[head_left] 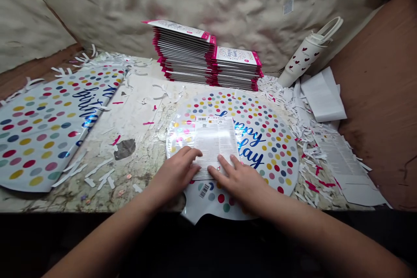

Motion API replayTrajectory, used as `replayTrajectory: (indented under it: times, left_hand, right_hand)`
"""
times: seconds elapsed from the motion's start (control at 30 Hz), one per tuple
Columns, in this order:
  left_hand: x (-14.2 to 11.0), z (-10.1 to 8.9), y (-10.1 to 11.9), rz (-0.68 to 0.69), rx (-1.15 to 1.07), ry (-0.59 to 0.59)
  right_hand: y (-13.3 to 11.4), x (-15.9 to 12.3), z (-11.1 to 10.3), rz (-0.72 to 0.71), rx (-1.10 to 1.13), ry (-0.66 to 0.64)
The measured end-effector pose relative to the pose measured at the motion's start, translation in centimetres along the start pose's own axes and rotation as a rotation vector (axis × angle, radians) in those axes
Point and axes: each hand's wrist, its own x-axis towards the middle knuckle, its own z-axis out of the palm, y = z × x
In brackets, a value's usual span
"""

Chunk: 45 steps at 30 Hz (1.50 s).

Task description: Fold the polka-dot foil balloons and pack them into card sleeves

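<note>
A round foil balloon (260, 139) with coloured dots and blue "happy birthday" lettering lies flat on the table in front of me. A white printed card (215, 139) with a barcode lies on its left half. My left hand (176, 173) presses on the card's lower left edge, fingers flat and together. My right hand (239, 178) lies flat on the card's lower right corner, fingers stretched out. Neither hand grips anything.
A stack of similar dotted balloons (42, 126) lies at the left. Two piles of pink-edged packaged cards (208, 58) stand at the back. A white bottle with red hearts (302, 58) leans at the right, beside paper sheets (325, 95) and scattered paper strips (306, 139).
</note>
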Motion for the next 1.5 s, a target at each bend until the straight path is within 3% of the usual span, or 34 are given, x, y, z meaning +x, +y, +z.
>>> replayTrajectory:
  times: [0.07, 0.17, 0.2, 0.23, 0.3, 0.4, 0.6, 0.7, 0.8, 0.87, 0.97, 1.1, 1.2, 1.23, 1.3, 1.37, 1.4, 1.43, 1.5]
  left_hand:
    - [-1.1, -0.5, 1.0, -0.064, -0.188, -0.075]
    - [-2.2, 0.1, 2.4, -0.259, -0.717, -0.475]
    - [-2.1, 0.6, 2.7, -0.324, -0.932, -0.527]
    - [-1.9, 1.1, 2.9, -0.382, -1.130, -0.493]
    - [-1.2, 2.1, 3.0, -0.472, -1.399, -0.277]
    - [-0.1, 2.7, 2.6, -0.621, -1.529, -0.052]
    - [0.0, 1.5, 2.1, -0.881, -1.713, 0.004]
    - [-0.3, 1.3, 2.3, -0.881, -1.786, 0.029]
    - [-0.3, 1.6, 2.5, -0.826, -1.918, -0.023]
    - [-0.4, 1.9, 2.6, -0.703, -1.877, 0.031]
    - [-0.6, 2.3, 2.9, -0.539, -1.632, 0.119]
    - [-0.6, 2.7, 3.8, -0.485, -1.524, 0.056]
    - [-0.3, 2.9, 3.9, -0.500, -1.533, 0.085]
    - [-0.2, 2.9, 3.7, -0.509, -1.523, 0.097]
    - [-0.1, 2.7, 3.1, -0.488, -1.414, 0.126]
    - [0.0, 2.0, 2.7, -0.396, -1.116, 0.173]
    - [0.0, 1.4, 2.7, -0.335, -0.896, 0.207]
    - [0.0, 0.8, 3.0, -0.252, -0.657, 0.240]
    - [0.3, -0.9, 4.1, 0.010, -0.247, 0.244]
  right_hand:
    - [-0.1, 0.3, -0.6, -0.006, -0.115, 0.060]
    - [0.0, 0.5, -1.6, -0.025, -0.177, 0.234]
    - [-0.1, 0.5, -1.8, -0.030, -0.175, 0.301]
    - [-0.2, 0.5, -1.9, -0.039, -0.167, 0.371]
    - [-0.5, 0.5, -1.7, -0.072, -0.147, 0.506]
    - [-0.7, 0.3, -1.1, -0.139, -0.120, 0.642]
    - [0.0, -1.1, -1.1, -0.167, -0.040, 0.664]
    - [-0.1, -1.5, -1.2, -0.156, -0.001, 0.677]
    - [-0.1, -1.7, -1.3, -0.141, 0.083, 0.687]
    - [0.1, -1.7, -1.6, -0.107, 0.277, 0.639]
    - [0.1, -1.1, -2.2, 0.053, 0.623, 0.541]
    - [-0.9, 1.0, -2.2, 0.240, 0.677, 0.598]
    - [-0.6, 1.3, -2.3, 0.314, 0.837, 0.574]
    - [0.0, 0.9, -2.5, 0.295, 0.927, 0.495]
    - [1.6, -0.5, -3.2, 0.174, 1.029, 0.177]
    - [3.2, -2.2, -4.1, 0.158, 0.893, -0.059]
    - [3.9, -3.0, -4.7, 0.221, 0.765, -0.036]
    - [4.4, -3.5, -5.4, 0.315, 0.633, 0.090]
    - [5.0, -4.2, -6.7, 0.423, 0.456, 0.471]
